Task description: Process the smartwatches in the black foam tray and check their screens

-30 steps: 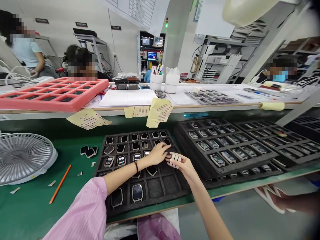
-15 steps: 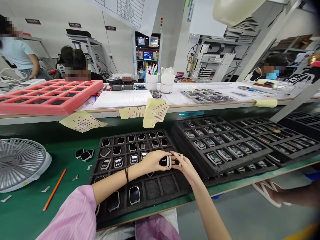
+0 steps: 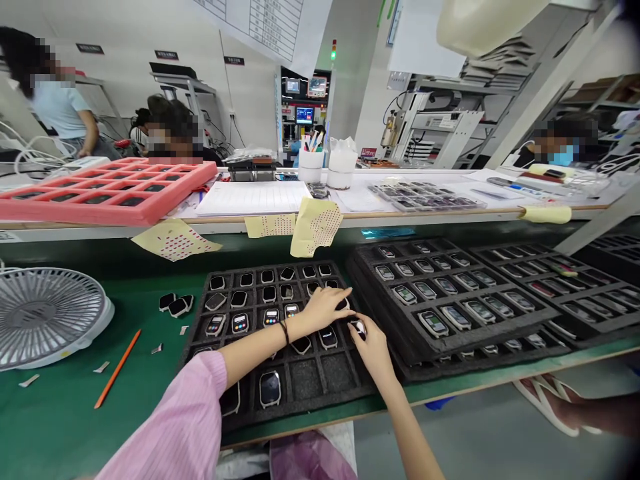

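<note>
A black foam tray (image 3: 305, 379) of smartwatches lies in front of me; several screens are dark and some show coloured icons. My left hand (image 3: 325, 308) reaches over its right half, fingers stretched out and apart, above a partly hidden watch (image 3: 343, 304). Just below it, a smartwatch (image 3: 328, 337) with white lettering on its screen lies in a compartment. At the tray's right edge, my right hand (image 3: 371, 341) pinches a small watch (image 3: 359, 327) between thumb and fingers. The fingers cover much of that watch.
Stacked black trays of watches (image 3: 450, 293) stand on the right. On the left are a fan (image 3: 47, 320), an orange pen-like stick (image 3: 118, 369) and loose watches (image 3: 177, 305). A shelf edge (image 3: 370, 219) with a pink foam tray (image 3: 145, 212) runs behind. People sit beyond.
The watch with white lettering, earlier in my left hand, now lies in the tray. My left hand has opened and moved up. The view has shifted slightly left.
</note>
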Demonstrator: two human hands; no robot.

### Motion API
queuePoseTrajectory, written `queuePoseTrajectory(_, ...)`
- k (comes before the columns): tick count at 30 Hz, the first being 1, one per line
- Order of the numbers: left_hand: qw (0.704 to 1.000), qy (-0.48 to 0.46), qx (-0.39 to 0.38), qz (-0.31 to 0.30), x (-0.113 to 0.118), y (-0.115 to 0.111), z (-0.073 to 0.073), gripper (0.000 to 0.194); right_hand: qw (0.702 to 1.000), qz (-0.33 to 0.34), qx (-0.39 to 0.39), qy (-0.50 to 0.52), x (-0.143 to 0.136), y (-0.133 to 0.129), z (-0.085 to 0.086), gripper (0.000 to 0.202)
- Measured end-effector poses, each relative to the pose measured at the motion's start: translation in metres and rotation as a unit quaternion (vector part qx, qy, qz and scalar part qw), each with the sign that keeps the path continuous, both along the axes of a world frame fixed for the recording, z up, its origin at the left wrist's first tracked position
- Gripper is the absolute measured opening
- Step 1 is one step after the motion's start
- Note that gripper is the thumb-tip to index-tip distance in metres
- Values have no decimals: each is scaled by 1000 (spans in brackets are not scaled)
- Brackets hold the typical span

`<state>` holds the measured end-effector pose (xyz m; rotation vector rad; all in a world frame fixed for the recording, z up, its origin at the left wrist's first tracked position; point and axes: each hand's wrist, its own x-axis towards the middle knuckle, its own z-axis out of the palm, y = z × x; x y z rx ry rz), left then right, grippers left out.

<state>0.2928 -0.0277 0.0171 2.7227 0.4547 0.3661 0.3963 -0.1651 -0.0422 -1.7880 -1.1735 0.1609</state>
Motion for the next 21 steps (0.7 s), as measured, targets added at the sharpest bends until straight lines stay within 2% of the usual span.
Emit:
queuePoseTrajectory(3,997,26,15,-66,8,-4,-17,42,997,-36,28,-56,0,-5,-1,34)
queuePoseTrajectory(5,993,47,9,-105,4,-1,-22,42,994,-42,37,-93,-1,-8,0,35)
queuePoseTrajectory(8,991,51,-11,-120,-12,14,-15,45,992,7,10,-127,-2,-8,0,38)
queuePoseTrajectory(11,989,61,-26,-131,-31,36,-2,47,985,69,-62,-147,-2,-4,-4,48)
queuePoseTrajectory(14,986,85,-32,-142,-42,51,4,45,978,79,-106,-160,-2,-2,-10,54)
queuePoseTrajectory(17,985,98,-21,-139,-43,54,2,44,970,72,-130,-192,-1,-1,-14,59)
queuePoseTrajectory(21,989,94,-7,-114,-37,46,-2,43,954,70,-163,-240,2,3,-16,64)
